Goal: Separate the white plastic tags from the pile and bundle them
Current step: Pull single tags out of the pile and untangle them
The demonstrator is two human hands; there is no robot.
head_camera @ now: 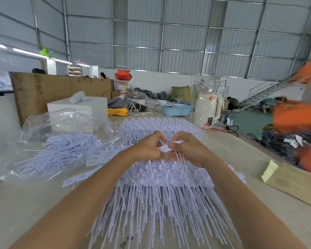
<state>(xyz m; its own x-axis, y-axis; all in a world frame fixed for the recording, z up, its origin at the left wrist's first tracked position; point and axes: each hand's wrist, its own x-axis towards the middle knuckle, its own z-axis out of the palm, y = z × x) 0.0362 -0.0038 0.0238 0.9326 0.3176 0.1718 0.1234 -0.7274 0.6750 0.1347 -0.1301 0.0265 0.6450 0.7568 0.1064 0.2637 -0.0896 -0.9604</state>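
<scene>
White plastic tags [160, 191] lie in a broad heap on the bench [25, 203], spread out beneath and beyond both forearms, their thin tails fanning toward the camera and their flat heads lined up further away. A small bunch of tags [169, 147] is lifted clear of the heap, held between the two hands above its middle. The left hand [147, 148] has its grip curled around the flat white ends of the bunch, fingers bent inward. The right hand [186, 148] also has its grip pinching the bunch, thumb and fingertips pressed on the white ends, while the thin tails hang down just below it. The two hands are touching or nearly touching each other.

To the left, a second heap of tags [66, 150] lies partly on a clear plastic bag [61, 121]. A blue basket [176, 109] and a white kettle [206, 108] wrapped in clear film stand at the far edge of the bench. A brown paper packet [293, 184] lies on the right. A blurred person in orange [302, 112] is at the right edge.
</scene>
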